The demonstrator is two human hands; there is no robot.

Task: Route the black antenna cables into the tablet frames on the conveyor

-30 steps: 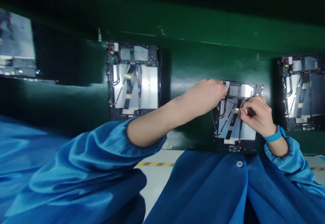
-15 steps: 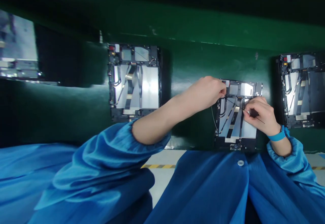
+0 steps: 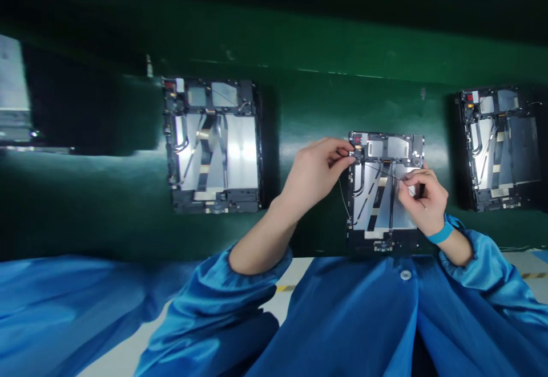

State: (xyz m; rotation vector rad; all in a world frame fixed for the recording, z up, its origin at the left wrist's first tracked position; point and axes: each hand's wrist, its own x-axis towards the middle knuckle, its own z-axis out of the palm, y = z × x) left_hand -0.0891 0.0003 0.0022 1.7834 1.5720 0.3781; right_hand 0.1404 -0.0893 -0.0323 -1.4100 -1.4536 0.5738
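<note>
Two hands [image 3: 314, 174] [image 3: 427, 200] at one opened device [image 3: 384, 207]: right fingers [image 3: 406, 197] clamp one wire [image 3: 391, 175], left fingers [image 3: 342, 165], grip unclear.

No text, brand or number could be read. Print on the white patch [image 3: 365, 138] of the open device [image 3: 405, 217], just beyond the left grip [image 3: 314, 171]: illegible. Left of the right grip [image 3: 423, 200], the black ribbon cable [image 3: 377, 201], and below it the small board [image 3: 383, 246]: any lettering too small.
</note>
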